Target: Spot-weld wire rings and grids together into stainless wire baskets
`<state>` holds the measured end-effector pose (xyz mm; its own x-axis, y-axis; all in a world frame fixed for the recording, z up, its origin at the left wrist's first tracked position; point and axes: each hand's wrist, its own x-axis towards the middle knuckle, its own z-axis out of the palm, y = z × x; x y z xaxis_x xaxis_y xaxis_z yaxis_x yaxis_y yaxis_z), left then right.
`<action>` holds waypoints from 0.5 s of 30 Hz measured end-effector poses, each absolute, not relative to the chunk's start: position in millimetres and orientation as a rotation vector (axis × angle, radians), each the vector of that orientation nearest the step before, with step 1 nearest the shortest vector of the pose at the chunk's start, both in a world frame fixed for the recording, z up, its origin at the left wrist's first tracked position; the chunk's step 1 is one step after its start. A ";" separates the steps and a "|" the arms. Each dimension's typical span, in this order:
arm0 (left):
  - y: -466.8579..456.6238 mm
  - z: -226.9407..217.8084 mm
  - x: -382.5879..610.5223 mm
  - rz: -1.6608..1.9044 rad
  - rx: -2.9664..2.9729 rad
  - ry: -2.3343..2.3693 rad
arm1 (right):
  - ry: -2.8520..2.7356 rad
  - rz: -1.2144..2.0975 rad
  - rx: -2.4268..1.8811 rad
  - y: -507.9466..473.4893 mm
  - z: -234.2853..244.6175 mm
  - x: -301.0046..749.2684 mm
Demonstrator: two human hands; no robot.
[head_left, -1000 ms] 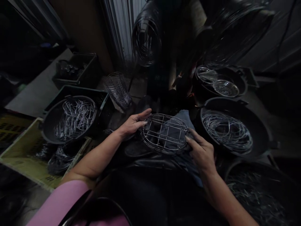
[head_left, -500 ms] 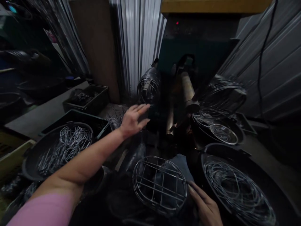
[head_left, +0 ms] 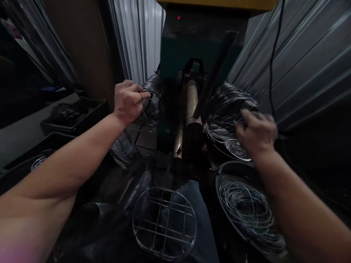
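Note:
My left hand (head_left: pixel 128 101) is at the front of a hanging bundle of wire rings (head_left: pixel 155 86), its fingers closed at the near ring's edge. On the other side, my right hand (head_left: pixel 257 129) is raised beside a second bundle of wire rings (head_left: pixel 226 102). Motion smears its fingers, so its grip is unclear. An oval wire rack (head_left: pixel 164 233) with crossing bars rests on my lap, over the blue cloth (head_left: pixel 201 219), and neither hand touches it.
Ahead stands a dark green machine (head_left: pixel 175 54) with a red light and two metal arms, the upper one a thick cylinder (head_left: pixel 192 100). A black basin (head_left: pixel 222 197) of wire rings is at right. Coiled wire mesh (head_left: pixel 123 146) and a crate (head_left: pixel 72 124) sit at left.
My right hand has left the wire rack and moved up to the right-hand ring bundle. My left hand has moved up to the left-hand bundle and its fingers have closed. The view has turned right.

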<state>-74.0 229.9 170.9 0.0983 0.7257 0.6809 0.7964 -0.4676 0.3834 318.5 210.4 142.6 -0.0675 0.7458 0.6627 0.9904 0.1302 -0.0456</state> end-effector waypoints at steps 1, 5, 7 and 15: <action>220.6 169.9 -77.5 -1.337 -2.242 -1.580 | -1.845 -0.621 -1.691 229.1 156.1 315.9; 175.3 151.2 -95.8 -1.273 -2.201 -1.802 | -1.768 -0.616 -1.883 282.5 185.2 312.3; 148.9 132.9 -107.8 -1.185 -2.226 -1.993 | -1.752 -0.590 -1.953 295.4 187.5 315.5; 42.6 51.6 -121.4 -1.579 -2.293 -3.041 | -1.716 -0.768 -1.971 290.2 191.6 325.4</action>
<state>-121.4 42.6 51.6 -0.0750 0.9566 -0.2815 0.3201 0.2904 0.9018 325.4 290.2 191.6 0.0881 0.7583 0.6460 0.9869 -0.1545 0.0468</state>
